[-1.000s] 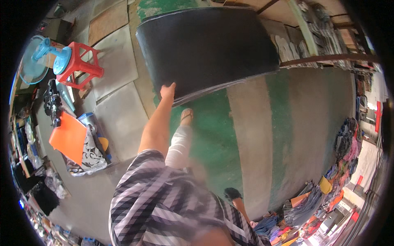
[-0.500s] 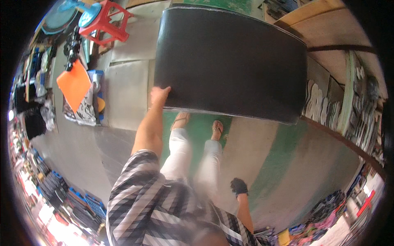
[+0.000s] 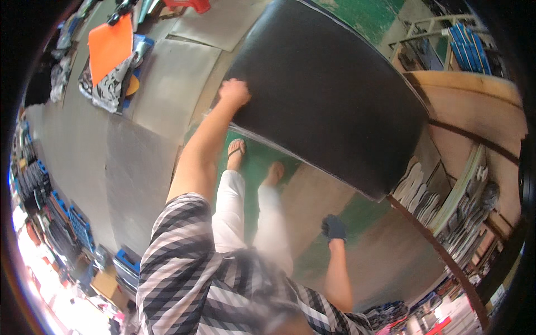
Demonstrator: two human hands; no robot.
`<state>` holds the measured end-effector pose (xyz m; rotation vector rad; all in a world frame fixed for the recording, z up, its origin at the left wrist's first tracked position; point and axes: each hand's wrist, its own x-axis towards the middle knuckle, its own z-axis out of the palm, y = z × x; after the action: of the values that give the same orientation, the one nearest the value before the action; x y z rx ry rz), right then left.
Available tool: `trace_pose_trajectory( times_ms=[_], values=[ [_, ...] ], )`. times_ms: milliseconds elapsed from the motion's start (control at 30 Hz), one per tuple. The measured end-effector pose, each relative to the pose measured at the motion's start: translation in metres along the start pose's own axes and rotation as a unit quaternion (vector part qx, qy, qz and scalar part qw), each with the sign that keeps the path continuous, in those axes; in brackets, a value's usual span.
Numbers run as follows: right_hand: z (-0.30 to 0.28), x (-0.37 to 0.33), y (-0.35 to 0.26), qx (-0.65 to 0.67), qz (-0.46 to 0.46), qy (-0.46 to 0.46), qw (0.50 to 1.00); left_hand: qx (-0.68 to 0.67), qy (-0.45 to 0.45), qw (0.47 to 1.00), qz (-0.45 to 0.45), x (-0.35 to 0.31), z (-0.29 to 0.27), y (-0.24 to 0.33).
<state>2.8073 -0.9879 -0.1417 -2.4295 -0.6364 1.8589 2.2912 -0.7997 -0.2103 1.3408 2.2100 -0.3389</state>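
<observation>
At left, note orange sheet (image 3: 110,51) atop patterned bundle (image 3: 115,84). At centre, locate black sheet stack (image 3: 329,95). At its near-left corner, observe bare left hand (image 3: 234,93), curled inward; cannot confirm grip, with fingertips hidden. Farther right, observe dark-gloved right hand (image 3: 334,229), apart from stack, apparently loosely bent and without visible load. Judge step as one-handed corner handling; for next move, probably bring right hand to near edge.

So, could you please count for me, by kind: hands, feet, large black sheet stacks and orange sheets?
Bare left hand: 1
Gloved right hand: 1
Feet: 2
Large black sheet stack: 1
Orange sheet: 1
Total: 6
</observation>
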Motion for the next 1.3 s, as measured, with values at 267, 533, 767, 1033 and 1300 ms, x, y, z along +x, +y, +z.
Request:
trace_pose_trajectory(
  times_ms=[267,533,767,1033,1300],
  values=[
    [0.155,-0.01,-0.108,-0.401,-0.365,0.096,0.835,-0.309,0.018,0.948,0.072,-0.063,-0.048,0.082],
    [0.248,0.004,-0.237,-0.61,-0.46,0.107,0.637,-0.596,0.011,0.791,0.135,-0.141,-0.062,0.132],
    [0.236,0.018,-0.187,-0.474,-0.404,-0.027,0.782,-0.464,0.197,0.863,-0.029,-0.063,-0.003,-0.002],
    [0.18,0.021,0.002,-0.479,-0.223,-0.11,0.842,-0.287,-0.021,0.944,-0.159,-0.039,0.066,-0.045],
    [0.173,0.039,-0.06,-0.475,-0.316,-0.106,0.814,-0.293,-0.06,0.941,-0.16,-0.042,0.046,-0.027]
  ],
)
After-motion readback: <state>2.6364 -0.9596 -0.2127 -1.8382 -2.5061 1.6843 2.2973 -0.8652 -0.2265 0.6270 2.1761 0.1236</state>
